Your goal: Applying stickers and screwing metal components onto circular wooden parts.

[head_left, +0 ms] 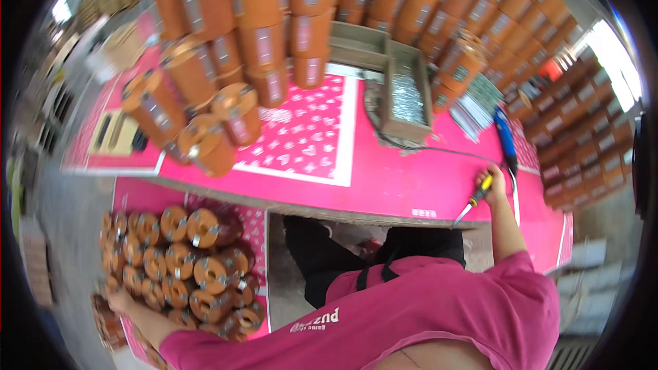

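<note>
My right hand (495, 179) rests near the front edge of the pink worktable (397, 178) and holds a screwdriver with a yellow and black handle (474, 200), its tip pointing down toward me. My left hand (118, 299) reaches far down to the left, at the edge of a pile of orange round reels with metal hubs (188, 267) on a low pink surface. It touches the reels at the pile's lower left; the fingers are mostly hidden. My pink shirt fills the lower middle.
Stacks of orange cylinders with grey labels (260, 34) crowd the table's back. A wooden tray of metal screws (406, 99) stands mid-table, a blue power tool with a cord (506, 138) at the right. More brown stacks (582, 130) stand at the far right.
</note>
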Demonstrator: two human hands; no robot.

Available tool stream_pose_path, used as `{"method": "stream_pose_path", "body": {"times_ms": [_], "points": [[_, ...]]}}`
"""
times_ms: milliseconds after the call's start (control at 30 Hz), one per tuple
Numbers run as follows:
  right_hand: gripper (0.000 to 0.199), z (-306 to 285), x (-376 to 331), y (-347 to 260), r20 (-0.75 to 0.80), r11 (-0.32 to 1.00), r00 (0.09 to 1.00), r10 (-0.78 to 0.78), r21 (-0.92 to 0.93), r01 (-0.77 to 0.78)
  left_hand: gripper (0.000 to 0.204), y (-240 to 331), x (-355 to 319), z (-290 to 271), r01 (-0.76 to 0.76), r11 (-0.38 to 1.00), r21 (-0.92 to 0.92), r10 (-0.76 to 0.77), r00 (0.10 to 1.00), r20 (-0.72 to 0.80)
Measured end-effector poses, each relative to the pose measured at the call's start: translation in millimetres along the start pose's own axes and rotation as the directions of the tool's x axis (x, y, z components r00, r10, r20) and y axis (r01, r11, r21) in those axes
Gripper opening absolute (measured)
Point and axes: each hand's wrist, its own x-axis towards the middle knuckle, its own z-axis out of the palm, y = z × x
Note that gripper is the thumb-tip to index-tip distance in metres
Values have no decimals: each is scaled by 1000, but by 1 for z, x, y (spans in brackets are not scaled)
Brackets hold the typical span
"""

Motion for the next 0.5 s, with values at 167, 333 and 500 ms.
{"method": "stream_pose_path", "body": {"times_ms": [167, 333, 500], "points": [[17, 6, -14, -4, -61, 999, 998, 30, 38, -28, 45, 21, 13, -14, -117, 971, -208, 135, 988, 75], [13, 8, -8, 2, -16, 997, 998, 60, 44, -60, 37, -29, 61, 14, 24, 965, -259, 108, 870, 481], [10, 13, -22, -4, 38, 998, 998, 41, 49, -43, 39, 73, 34, -154, -295, 918, -267, 376, 861, 341]]}}
